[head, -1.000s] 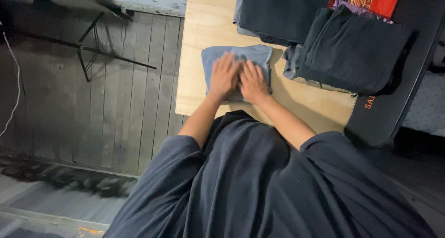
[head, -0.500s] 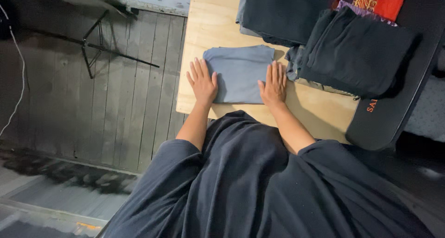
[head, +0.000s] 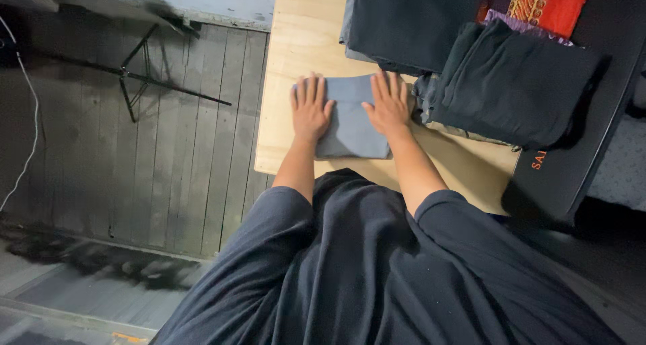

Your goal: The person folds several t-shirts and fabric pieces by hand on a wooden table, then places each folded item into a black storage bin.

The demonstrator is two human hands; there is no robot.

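Plywood table (head: pixel 296 42), blue folded cloth (head: pixel 350 126), dark garment piles (head: pixel 518 83)

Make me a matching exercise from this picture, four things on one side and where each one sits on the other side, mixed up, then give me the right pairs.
Things:
1. folded blue-grey cloth
2. red patterned cloth
3. black metal stand
4. folded dark garment

Places:
A. on the wooden plank floor, left of the table
B. at the top right corner, behind the dark piles
C. flat under both hands, left hand and right hand, at the near part of the wooden table
D. on the table's right side, right of the right hand

Pairs: 1-C, 2-B, 3-A, 4-D
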